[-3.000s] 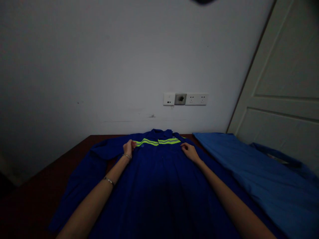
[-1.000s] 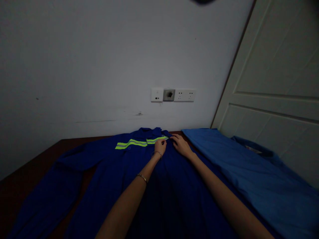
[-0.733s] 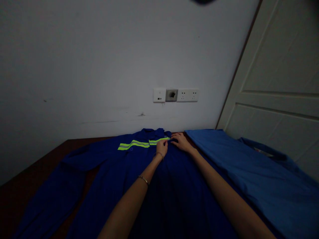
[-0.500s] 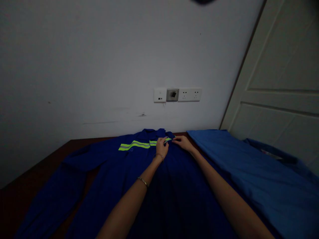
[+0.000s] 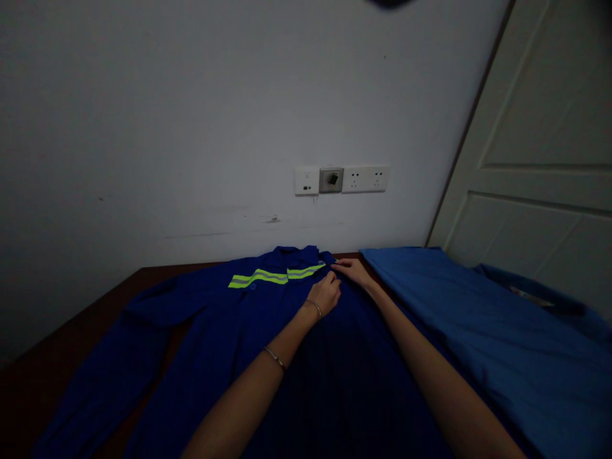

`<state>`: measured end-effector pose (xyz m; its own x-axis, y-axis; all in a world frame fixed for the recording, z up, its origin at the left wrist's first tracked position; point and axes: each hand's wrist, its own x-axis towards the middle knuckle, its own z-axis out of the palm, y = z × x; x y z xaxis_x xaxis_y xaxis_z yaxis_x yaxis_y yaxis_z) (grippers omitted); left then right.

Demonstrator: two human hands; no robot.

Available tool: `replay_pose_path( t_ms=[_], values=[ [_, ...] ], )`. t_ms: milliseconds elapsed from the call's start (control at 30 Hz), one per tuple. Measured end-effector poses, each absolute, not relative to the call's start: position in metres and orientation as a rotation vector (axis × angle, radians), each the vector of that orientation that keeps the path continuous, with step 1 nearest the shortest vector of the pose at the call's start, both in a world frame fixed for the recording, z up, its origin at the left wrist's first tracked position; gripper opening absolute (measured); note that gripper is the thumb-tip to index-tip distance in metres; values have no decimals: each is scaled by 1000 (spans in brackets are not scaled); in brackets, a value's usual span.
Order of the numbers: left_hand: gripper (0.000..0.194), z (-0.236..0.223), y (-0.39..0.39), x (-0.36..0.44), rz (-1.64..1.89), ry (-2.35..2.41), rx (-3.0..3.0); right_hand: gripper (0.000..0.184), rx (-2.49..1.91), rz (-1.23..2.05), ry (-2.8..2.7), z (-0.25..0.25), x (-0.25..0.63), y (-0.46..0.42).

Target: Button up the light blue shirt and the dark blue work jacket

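A dark blue work jacket [image 5: 268,312] lies spread on the table, its collar [image 5: 289,256] toward the wall and one sleeve [image 5: 115,357] reaching down to the left. A yellow-green and grey reflective stripe [image 5: 270,276] crosses its chest. My right hand [image 5: 352,271] pinches the jacket's cloth near the stripe's right end. Just below and left of it, my left hand [image 5: 326,293] has its fingers curled together on the right chest of the jacket, closed on the cloth. Two thin bracelets are on my left arm. The fingertips of the left hand are partly hidden.
A lighter blue garment [image 5: 430,306] lies flat to the right. Dark red-brown tabletop [image 5: 62,338] shows at the left. Behind stands a pale wall with sockets [image 5: 366,180] and a switch panel [image 5: 306,182]; a pale panelled door [image 5: 535,185] rises at the right.
My left hand has let go of the stripe and moved right and down the jacket's chest. The stripe now lies uncovered and flatter. My right hand has stayed nearly in place.
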<state>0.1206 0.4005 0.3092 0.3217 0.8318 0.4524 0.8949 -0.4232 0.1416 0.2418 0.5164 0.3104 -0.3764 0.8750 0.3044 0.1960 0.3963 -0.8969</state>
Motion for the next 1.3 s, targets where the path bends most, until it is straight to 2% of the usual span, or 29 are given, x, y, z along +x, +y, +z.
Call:
replay_pose_path(
  t_ms=[200,400,733,1100,1300],
  values=[
    [22,304,409,114,-683,-1938,-2337,33,-861,969,-1924,314,241,509],
    [21,301,417,111,-751,-1976,-2356,39,-932,924,-1950,313,241,507],
    [22,306,416,113,-758,-1992,-2349,39,-929,985,-1956,308,245,511],
    [18,305,420,115,-1591,-2258,-2018,32,-894,972,-2041,315,250,507],
    [16,305,419,117,-1707,-2238,-1885,32,-855,819,-2142,323,250,497]
  ],
)
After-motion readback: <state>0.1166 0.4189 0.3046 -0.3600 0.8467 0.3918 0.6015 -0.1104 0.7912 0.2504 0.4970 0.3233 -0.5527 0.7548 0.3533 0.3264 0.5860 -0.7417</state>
